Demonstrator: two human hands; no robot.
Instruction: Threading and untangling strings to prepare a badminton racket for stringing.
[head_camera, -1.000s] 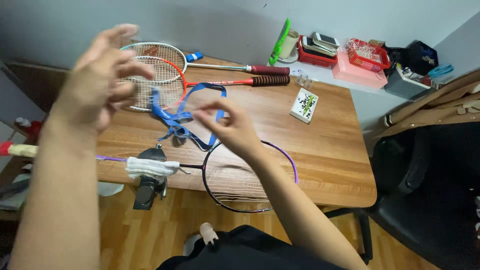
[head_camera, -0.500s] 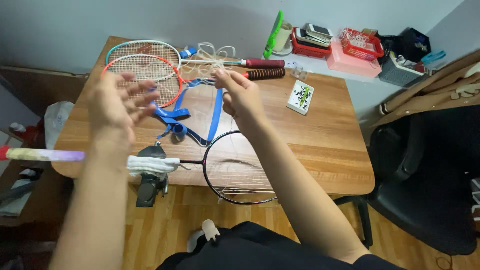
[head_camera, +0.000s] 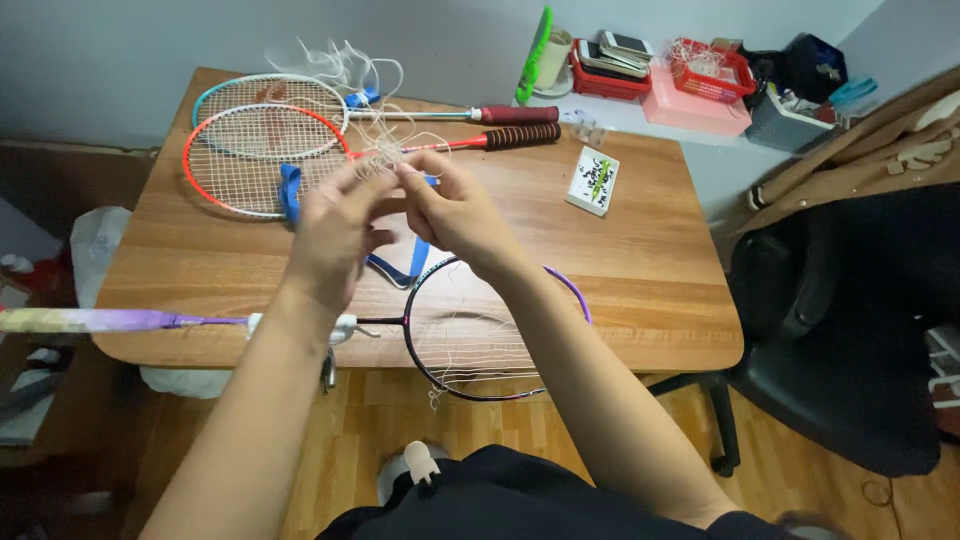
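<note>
Two hands met at the centre of the frame above the brown wooden surface (head_camera: 650, 260), the left hand (head_camera: 335, 225) and the right hand (head_camera: 455, 210) with fingertips drawn together, both pinching a tangle of thin white racket string (head_camera: 375, 150) that trailed in loose loops toward the upper left. Below them, at lower centre, lay a dark-framed badminton racket with a purple-tinted rim (head_camera: 495, 330), its head overhanging the near edge and only partly strung, its shaft running left to a pale purple grip (head_camera: 90, 320). A blue strap (head_camera: 400, 265) lay just under the hands. Two fully strung rackets, one with an orange-red frame (head_camera: 255, 160) and one with a light teal frame (head_camera: 265, 95), rested at the upper left, touching or overlapping. A small white box with green print (head_camera: 593, 182) sat well apart to the right. Working such a tangle well seemed to call for a light pinch, teasing one loop free at a time rather than pulling hard, and keeping the loose ends clear of the other rackets.
</note>
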